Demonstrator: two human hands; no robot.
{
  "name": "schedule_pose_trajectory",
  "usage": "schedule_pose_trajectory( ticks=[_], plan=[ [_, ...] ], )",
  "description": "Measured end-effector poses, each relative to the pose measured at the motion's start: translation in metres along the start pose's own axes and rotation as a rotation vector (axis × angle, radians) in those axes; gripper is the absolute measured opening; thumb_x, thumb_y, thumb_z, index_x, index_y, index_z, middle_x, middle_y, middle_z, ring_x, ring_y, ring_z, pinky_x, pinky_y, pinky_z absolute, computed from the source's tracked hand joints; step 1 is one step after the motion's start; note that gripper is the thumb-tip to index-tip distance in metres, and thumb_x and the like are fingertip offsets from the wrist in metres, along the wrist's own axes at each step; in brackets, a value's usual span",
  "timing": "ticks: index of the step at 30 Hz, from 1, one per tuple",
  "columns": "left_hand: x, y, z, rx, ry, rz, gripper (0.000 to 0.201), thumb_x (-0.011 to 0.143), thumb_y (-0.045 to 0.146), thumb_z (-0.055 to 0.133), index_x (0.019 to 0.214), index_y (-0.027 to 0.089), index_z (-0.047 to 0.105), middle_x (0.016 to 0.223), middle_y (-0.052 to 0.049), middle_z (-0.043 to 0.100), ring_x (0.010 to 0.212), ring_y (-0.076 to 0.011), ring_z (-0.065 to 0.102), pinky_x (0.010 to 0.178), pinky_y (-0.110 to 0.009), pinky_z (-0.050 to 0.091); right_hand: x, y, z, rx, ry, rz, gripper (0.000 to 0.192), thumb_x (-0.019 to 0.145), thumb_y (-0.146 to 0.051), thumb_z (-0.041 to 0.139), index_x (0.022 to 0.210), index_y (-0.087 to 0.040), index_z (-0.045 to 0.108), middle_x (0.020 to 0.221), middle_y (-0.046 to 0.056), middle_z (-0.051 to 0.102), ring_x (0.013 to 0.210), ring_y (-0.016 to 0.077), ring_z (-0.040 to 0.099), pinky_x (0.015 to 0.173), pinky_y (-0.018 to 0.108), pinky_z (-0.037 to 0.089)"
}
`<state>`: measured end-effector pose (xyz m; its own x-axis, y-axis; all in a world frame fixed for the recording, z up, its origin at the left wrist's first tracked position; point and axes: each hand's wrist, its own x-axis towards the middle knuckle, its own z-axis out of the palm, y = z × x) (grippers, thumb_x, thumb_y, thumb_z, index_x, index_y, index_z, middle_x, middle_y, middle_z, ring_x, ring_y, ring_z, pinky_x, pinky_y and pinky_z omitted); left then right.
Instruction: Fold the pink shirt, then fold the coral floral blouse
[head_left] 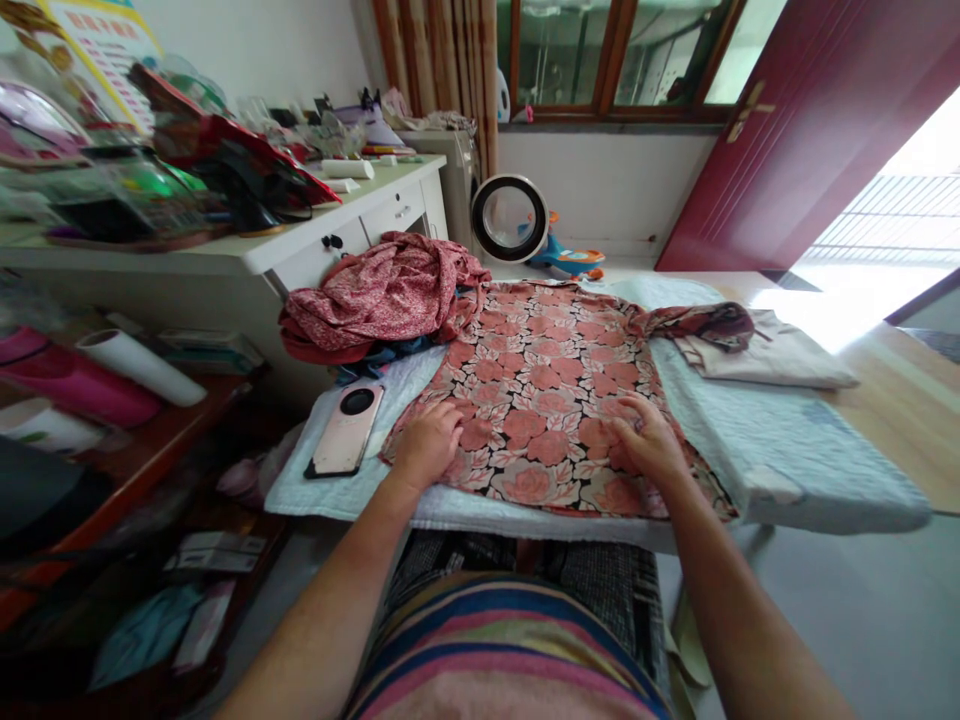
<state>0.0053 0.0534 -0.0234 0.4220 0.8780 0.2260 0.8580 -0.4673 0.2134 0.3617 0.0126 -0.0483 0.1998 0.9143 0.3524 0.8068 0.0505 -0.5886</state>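
A floral shirt [540,400] in coral, beige and black lies spread out in front of me, one sleeve stretching to the right. My left hand [431,443] rests palm down on its near left side, fingers laid on the fabric. On the near right side, my right hand [651,438] touches the shirt with thumb and fingers apart. Neither hand appears to grip the cloth. Beneath the shirt is a pale blue padded cover [802,450]. A phone [346,428] with a round camera ring lies left of my left hand.
A heap of red patterned clothes [390,290] sits at the far left of the cover. Folded beige cloth [772,350] lies at the right, partly under the sleeve. A cluttered white desk [259,250] borders the left. Beyond stand a washing machine with its round door [480,220] open and a red door [757,140].
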Motion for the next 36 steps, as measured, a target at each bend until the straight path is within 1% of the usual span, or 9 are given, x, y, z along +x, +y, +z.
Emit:
schedule_pose_trajectory(
  ticks=[2,5,7,9,13,17,21,29,36],
  plan=[
    [0.003,0.009,0.002,0.003,0.027,0.001,0.025,0.091,0.019,0.053,0.11,0.019,0.069,0.125,-0.009,0.066,0.121,-0.0239,0.057,0.11,-0.041,0.042,-0.003,-0.018,0.004,-0.013,0.006,-0.072,0.035,0.087,-0.034,0.05,0.114,-0.018,0.065,0.134,0.014,0.059,0.127,0.0265,0.051,0.108,0.044,0.039],
    [0.008,0.032,0.013,-0.028,-0.009,0.11,0.033,0.095,0.025,0.048,0.124,0.017,0.063,0.138,-0.009,0.059,0.132,-0.0218,0.049,0.115,-0.038,0.036,-0.013,-0.051,0.021,-0.056,-0.119,-0.242,0.034,0.091,-0.029,0.048,0.119,-0.018,0.064,0.14,0.013,0.055,0.131,0.0246,0.048,0.11,0.042,0.036],
    [0.009,0.044,0.023,-0.017,-0.068,0.167,0.04,0.097,0.031,0.047,0.134,0.019,0.057,0.147,-0.008,0.052,0.139,-0.0226,0.042,0.117,-0.041,0.032,-0.021,-0.068,0.033,-0.129,-0.165,-0.278,0.035,0.091,-0.029,0.049,0.122,-0.018,0.063,0.143,0.013,0.053,0.133,0.0264,0.044,0.112,0.044,0.034],
    [0.008,0.049,0.032,0.015,-0.111,0.18,0.047,0.098,0.04,0.044,0.142,0.021,0.05,0.153,-0.007,0.045,0.144,-0.0238,0.035,0.119,-0.045,0.028,-0.028,-0.076,0.041,-0.201,-0.198,-0.273,0.035,0.093,-0.029,0.049,0.124,-0.02,0.062,0.143,0.013,0.052,0.133,0.0276,0.044,0.111,0.046,0.034],
    [0.004,0.046,0.042,0.062,-0.126,0.147,0.058,0.098,0.053,0.04,0.15,0.027,0.039,0.16,-0.003,0.033,0.149,-0.0237,0.025,0.121,-0.048,0.02,-0.032,-0.078,0.044,-0.271,-0.225,-0.252,0.036,0.095,-0.032,0.045,0.124,-0.019,0.062,0.14,0.013,0.054,0.131,0.0271,0.045,0.111,0.044,0.034],
    [0.005,0.043,0.041,0.075,-0.127,0.129,0.06,0.097,0.056,0.038,0.15,0.027,0.037,0.161,-0.004,0.031,0.149,-0.0239,0.024,0.121,-0.048,0.02,-0.032,-0.077,0.042,-0.289,-0.236,-0.257,0.036,0.096,-0.033,0.044,0.125,-0.018,0.061,0.139,0.012,0.054,0.129,0.0268,0.046,0.111,0.042,0.034],
    [0.01,0.036,0.036,0.084,-0.143,0.125,0.062,0.097,0.057,0.038,0.15,0.024,0.039,0.161,-0.008,0.032,0.148,-0.0257,0.027,0.119,-0.047,0.024,-0.031,-0.074,0.045,-0.284,-0.22,-0.268,0.036,0.096,-0.034,0.046,0.125,-0.02,0.061,0.14,0.011,0.055,0.129,0.0274,0.046,0.11,0.043,0.035],
    [0.026,0.002,0.03,0.119,-0.134,0.132,0.059,0.096,0.054,0.044,0.148,0.025,0.042,0.159,-0.009,0.035,0.146,-0.0274,0.03,0.118,-0.049,0.025,-0.031,-0.073,0.047,-0.266,-0.201,-0.277,0.037,0.095,-0.034,0.05,0.124,-0.016,0.062,0.138,0.013,0.056,0.128,0.0302,0.047,0.11,0.046,0.035],
    [0.047,-0.002,0.03,0.05,-0.118,0.165,0.052,0.095,0.047,0.051,0.139,0.02,0.05,0.151,-0.013,0.045,0.14,-0.0287,0.038,0.115,-0.048,0.029,-0.031,-0.071,0.049,-0.258,-0.201,-0.275,0.036,0.095,-0.034,0.05,0.125,-0.017,0.061,0.138,0.013,0.056,0.129,0.0295,0.047,0.109,0.045,0.036]
  ],
)
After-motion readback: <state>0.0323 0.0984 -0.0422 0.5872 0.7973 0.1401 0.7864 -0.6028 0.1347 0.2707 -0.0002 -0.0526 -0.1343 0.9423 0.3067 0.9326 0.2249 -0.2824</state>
